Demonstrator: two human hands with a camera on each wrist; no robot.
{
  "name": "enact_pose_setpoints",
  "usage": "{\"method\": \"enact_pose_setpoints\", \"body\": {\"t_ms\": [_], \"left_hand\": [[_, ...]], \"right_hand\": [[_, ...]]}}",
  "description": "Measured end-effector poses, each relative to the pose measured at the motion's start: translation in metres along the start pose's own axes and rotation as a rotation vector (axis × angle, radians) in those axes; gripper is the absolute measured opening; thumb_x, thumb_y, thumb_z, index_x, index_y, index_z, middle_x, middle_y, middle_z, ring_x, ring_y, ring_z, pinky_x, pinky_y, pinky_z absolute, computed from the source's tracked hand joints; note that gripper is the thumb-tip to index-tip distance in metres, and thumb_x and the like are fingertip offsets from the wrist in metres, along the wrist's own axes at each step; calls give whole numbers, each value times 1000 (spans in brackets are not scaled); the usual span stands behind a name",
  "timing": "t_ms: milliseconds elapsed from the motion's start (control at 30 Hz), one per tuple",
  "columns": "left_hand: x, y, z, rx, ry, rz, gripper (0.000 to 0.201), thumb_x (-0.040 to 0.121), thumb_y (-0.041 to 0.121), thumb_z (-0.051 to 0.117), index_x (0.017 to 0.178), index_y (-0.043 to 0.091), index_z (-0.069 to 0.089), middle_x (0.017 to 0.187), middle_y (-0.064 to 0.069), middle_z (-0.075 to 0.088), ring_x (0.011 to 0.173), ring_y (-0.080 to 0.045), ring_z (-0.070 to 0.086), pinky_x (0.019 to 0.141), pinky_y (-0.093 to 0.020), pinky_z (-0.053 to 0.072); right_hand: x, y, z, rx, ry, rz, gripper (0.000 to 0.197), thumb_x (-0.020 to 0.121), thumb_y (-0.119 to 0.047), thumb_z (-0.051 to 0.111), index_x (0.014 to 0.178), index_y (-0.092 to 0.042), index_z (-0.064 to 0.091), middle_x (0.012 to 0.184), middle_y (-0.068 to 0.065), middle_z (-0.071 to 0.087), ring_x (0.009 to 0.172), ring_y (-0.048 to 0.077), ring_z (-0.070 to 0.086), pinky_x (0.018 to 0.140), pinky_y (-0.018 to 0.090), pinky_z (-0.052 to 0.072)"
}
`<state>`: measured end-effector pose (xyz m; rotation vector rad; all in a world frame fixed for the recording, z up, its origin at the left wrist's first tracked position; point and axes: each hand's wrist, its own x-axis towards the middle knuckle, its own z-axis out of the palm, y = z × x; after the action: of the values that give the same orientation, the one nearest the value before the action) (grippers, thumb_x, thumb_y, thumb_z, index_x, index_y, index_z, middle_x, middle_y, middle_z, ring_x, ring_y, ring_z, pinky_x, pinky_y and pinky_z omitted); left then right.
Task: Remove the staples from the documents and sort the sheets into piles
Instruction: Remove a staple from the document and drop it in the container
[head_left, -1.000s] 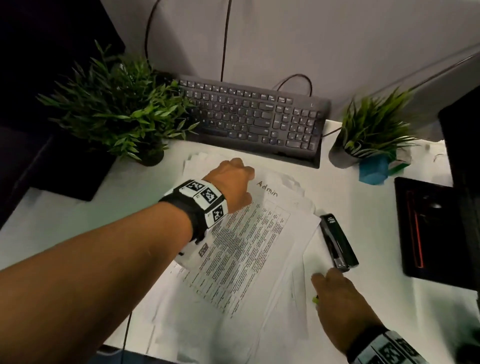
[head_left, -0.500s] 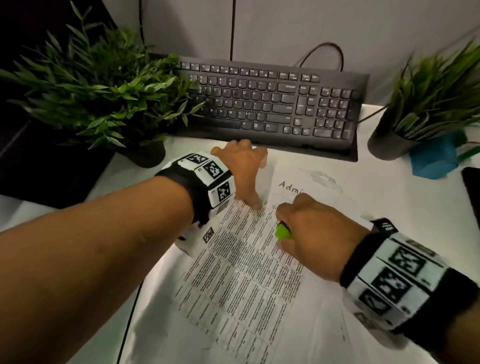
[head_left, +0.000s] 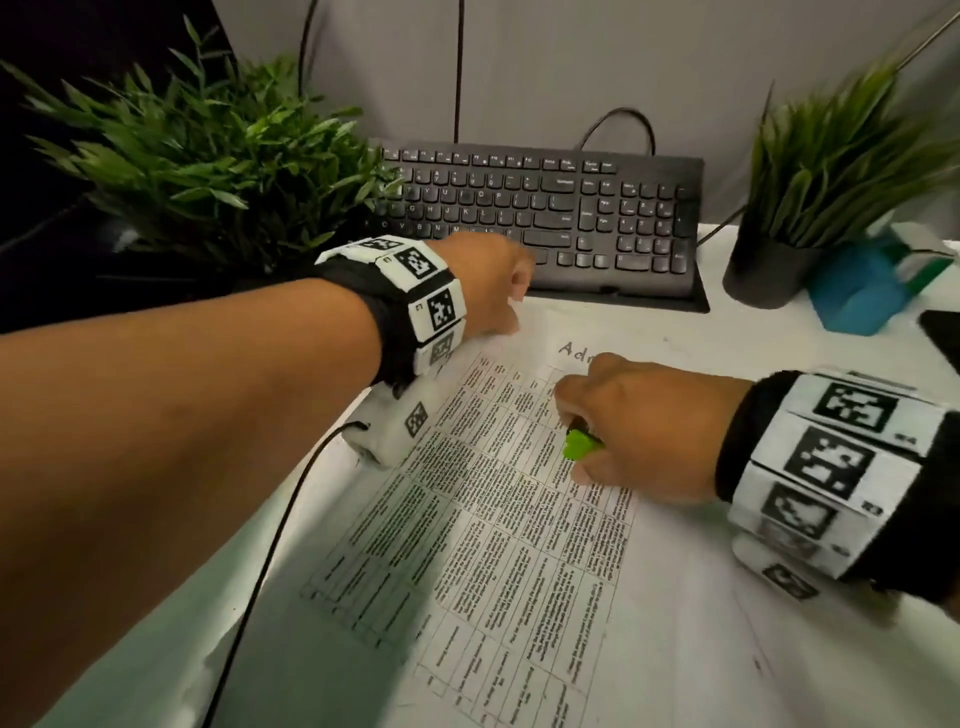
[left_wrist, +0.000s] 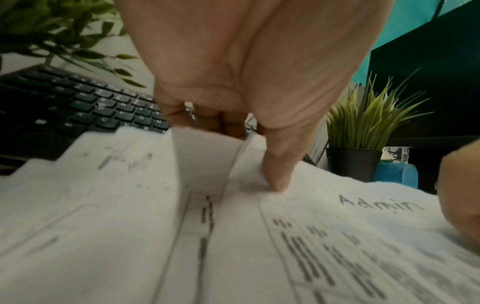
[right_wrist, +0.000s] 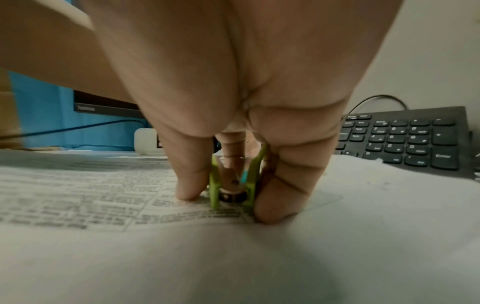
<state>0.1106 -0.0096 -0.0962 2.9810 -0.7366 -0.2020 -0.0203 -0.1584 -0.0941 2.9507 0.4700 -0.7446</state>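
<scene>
On the white printed table document (head_left: 524, 519) spread over the desk, the right hand (head_left: 634, 426) pinches a small green plastic staple remover (head_left: 581, 444). Farther on, the left hand (head_left: 488, 286) grips the document's lifted top edge, just before the black keyboard (head_left: 545, 208).

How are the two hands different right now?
The right hand grips a green staple remover; the left hand holds no tool and pinches the paper's top edge. The right hand sits on the printed table of the document; the left hand is farther back, by the keyboard. Both touch the same document and wear marker wristbands.
</scene>
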Motion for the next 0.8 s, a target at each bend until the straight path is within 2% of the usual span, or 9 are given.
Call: {"method": "enact_pose_setpoints", "body": {"t_ms": [67, 167, 300, 400, 533, 633, 733, 800], "left_hand": [[-6, 2, 2, -15, 91, 23, 19, 86, 19, 68, 77, 28, 54, 86, 7, 63, 82, -17, 60, 64, -27, 42], [-27, 9, 2, 63, 158, 74, 18, 91, 19, 62, 78, 25, 50, 75, 4, 59, 72, -19, 56, 57, -26, 37], [-66, 16, -9, 135, 267, 103, 12, 101, 25, 51, 90, 20, 48, 77, -3, 59, 72, -26, 56, 62, -33, 42], [-95, 21, -28, 93, 346, 80, 12, 105, 28, 46, 95, 21, 44, 87, -9, 64, 77, -32, 59, 65, -37, 46], [-126, 28, -55, 31, 484, 157, 17, 105, 26, 47, 101, 14, 58, 95, -9, 62, 85, -30, 59, 72, -37, 46], [-144, 27, -61, 17, 600, 198, 19, 105, 27, 46, 102, 12, 58, 94, -9, 62, 82, -29, 57, 71, -36, 45], [-153, 16, -61, -15, 647, 173, 19, 107, 30, 43, 108, 13, 53, 91, -10, 63, 80, -31, 57, 69, -37, 44], [-152, 8, -63, -69, 670, 186, 19, 107, 27, 44, 108, 11, 55, 94, -8, 62, 84, -29, 56, 72, -34, 42]], "right_hand": [[-3, -2, 4, -34, 49, 16, 42, 95, -45, 59, 128, -23, 46, 122, 4, 46, 98, 20, 52, 84, 35, 50], [-11, -6, 16, -54, 131, 36, 44, 96, -45, 57, 134, -24, 47, 127, 5, 48, 109, 24, 54, 89, 35, 48], [-31, -12, 26, 41, 277, 39, 40, 99, -37, 55, 136, -23, 52, 126, 6, 51, 113, 25, 55, 94, 34, 48], [-57, -14, 29, 150, 345, 38, 39, 96, -36, 60, 134, -27, 57, 123, 5, 53, 114, 24, 54, 99, 34, 46], [-83, -16, 30, 214, 375, -1, 43, 92, -37, 67, 134, -35, 59, 130, 0, 52, 123, 20, 50, 108, 29, 39], [-95, -22, 22, 265, 494, -30, 42, 91, -31, 69, 132, -32, 63, 129, -3, 55, 121, 16, 52, 105, 22, 36], [-100, -25, 8, 378, 651, -47, 41, 90, -30, 71, 130, -34, 64, 126, -5, 59, 114, 14, 55, 104, 26, 42], [-96, -20, -2, 438, 722, -30, 44, 90, -29, 72, 132, -34, 61, 131, -6, 58, 117, 14, 55, 104, 28, 43]]}}
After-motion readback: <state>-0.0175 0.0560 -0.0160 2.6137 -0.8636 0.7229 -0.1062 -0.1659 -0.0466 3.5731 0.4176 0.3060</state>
